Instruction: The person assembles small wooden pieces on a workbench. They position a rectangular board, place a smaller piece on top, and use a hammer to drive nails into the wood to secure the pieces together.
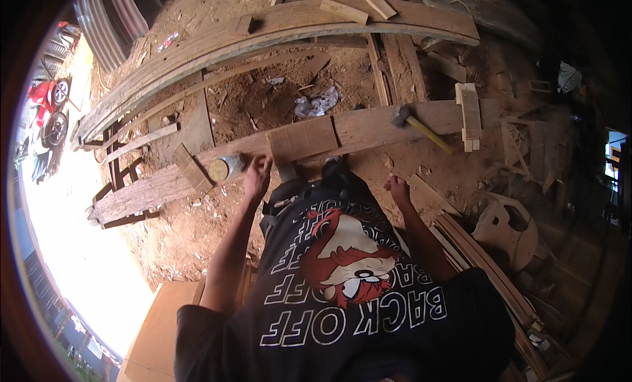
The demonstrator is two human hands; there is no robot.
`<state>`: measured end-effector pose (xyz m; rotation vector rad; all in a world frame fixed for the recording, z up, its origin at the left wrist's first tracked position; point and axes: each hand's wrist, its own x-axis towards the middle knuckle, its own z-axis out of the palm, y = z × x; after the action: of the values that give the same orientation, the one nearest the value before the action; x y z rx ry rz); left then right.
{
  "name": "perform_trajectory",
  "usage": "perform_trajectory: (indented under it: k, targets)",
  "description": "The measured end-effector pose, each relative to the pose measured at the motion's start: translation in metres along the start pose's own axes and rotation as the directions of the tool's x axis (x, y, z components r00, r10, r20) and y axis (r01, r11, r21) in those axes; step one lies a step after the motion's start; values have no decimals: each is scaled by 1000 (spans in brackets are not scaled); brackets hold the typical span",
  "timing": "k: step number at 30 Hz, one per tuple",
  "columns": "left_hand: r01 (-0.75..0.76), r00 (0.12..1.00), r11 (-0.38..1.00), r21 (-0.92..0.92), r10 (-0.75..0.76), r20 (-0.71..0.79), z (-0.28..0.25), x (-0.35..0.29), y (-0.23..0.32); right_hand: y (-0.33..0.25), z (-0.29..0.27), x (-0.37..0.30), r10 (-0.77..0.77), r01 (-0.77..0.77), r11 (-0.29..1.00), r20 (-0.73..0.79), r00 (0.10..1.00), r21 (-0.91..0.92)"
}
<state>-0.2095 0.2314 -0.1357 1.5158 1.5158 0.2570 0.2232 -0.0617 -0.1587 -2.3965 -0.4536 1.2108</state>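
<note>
Container: one pale cylindrical container (pixel 232 163) with a round yellowish-tan top face, seemingly upright on the long, weathered wooden plank tabletop (pixel 370 127), toward its left end and by the near edge. Whether the yellowish disc is a lid or contents cannot be told.

Board: one flat rectangular brown wooden board (pixel 303 140), straight-edged, matte, darker than the plank beneath. Lies flat near the middle of the tabletop, covering most of its width. Long axis follows the tabletop's length, slanting slightly away from the person toward the right; short ends face left and right.

Left hand (pixel 257 175): at the tabletop's near edge, between container and board, just beside the board's near left corner; fingers bent. Contact and grip cannot be told.

Right hand (pixel 397 186): off the near edge, well apart from the board; fingers drawn in. Any small item in them is too small to tell.

Also on the tabletop: one hammer (pixel 403 116), dark head on the wood, yellow handle jutting past the near edge; one thin brown wood offcut (pixel 192 167) lying crosswise at the left; one group of pale wooden strips (pixel 468 116) crosswise toward the right end.
</note>
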Motion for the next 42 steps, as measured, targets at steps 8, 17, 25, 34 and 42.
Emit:
perform_trajectory:
  k: [8,17,25,34,42]
  targets:
    - [584,800,573,-575,-285,528,6,-161,-59,-70,-46,2,-386,392,920,-112,916,32]
    - [658,752,506,-558,-492,440,31,-203,-11,-328,-61,141,-876,908,412,-308,371,-80]
    - [605,550,562,-564,-807,-214,63,-235,-39,-435,-1,163,-900,908,362,-173,400,212]
    - [568,611,822,55,-376,-696,-157,-20,-58,-301,35,57,-839,830,523,288,462,192]
    - [655,715,689,310,-432,-550,-162,64,-111,-224,19,-20,-722,742,669,268,638,39]
